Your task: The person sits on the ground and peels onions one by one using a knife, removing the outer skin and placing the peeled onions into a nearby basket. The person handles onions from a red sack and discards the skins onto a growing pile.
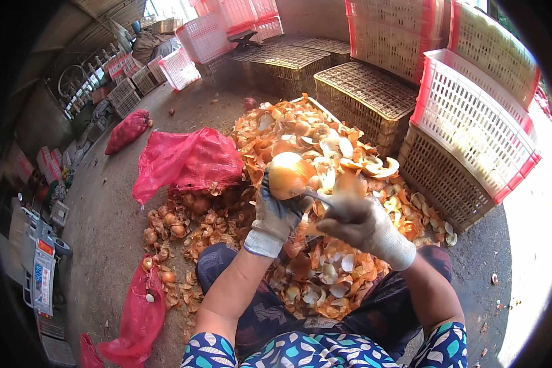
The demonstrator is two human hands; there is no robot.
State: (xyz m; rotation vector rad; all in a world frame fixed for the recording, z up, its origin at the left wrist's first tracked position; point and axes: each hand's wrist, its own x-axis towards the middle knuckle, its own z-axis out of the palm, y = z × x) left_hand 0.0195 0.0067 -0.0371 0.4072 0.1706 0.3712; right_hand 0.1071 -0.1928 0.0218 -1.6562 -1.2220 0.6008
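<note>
My left hand (271,218), in a grey-and-white work glove, is closed round a large yellow onion (290,175) with its skin still golden. My right hand (371,232), gloved alike, grips a small knife (318,197) whose blade reaches to the lower right side of the onion. A rounded brown shape (349,187) just above the right hand is smeared by motion, and I cannot make out what it is. Beneath both hands spreads a big heap of onion skins (331,273), with pale peeled layers mixed in.
Whole onions (176,230) lie left of the heap, by an opened pink mesh sack (205,161). Another sack (138,313) lies nearer, and a full one (126,132) farther off. Upturned brown crates (365,92) and a white-and-red crate (472,116) edge the right side. A vehicle (40,264) stands far left.
</note>
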